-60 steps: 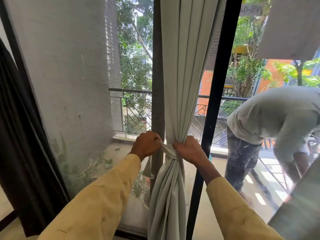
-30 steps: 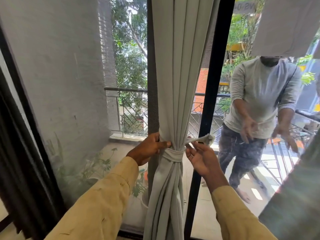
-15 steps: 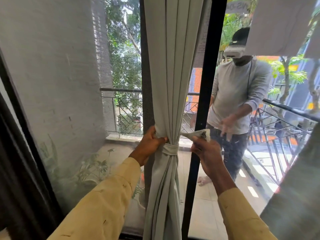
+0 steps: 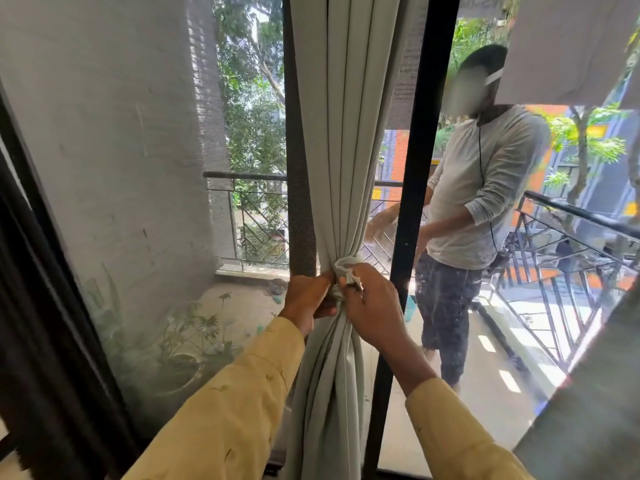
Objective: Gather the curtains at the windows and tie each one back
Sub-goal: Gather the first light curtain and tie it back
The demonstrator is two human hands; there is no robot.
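Note:
A pale grey-green curtain [image 4: 343, 126] hangs in front of the glass, gathered into a narrow bunch at waist height. A tie-back strip [image 4: 344, 270] of the same cloth is wrapped around the bunch, its end poking up between my hands. My left hand [image 4: 306, 299] grips the bunch and the strip from the left. My right hand [image 4: 375, 308] is closed on the strip's end from the right, touching the left hand. The knot itself is hidden by my fingers.
A black window frame post [image 4: 412, 209] stands just right of the curtain. A dark curtain [image 4: 38, 341] hangs at the far left. Behind the glass a person [image 4: 474, 202] stands on a balcony with a metal railing [image 4: 568, 251]. Another pale curtain [image 4: 595, 410] fills the lower right corner.
My right hand has brought the strip's end back in from the right to the bunch and now meets the left hand. The person outside has straightened up and shifted.

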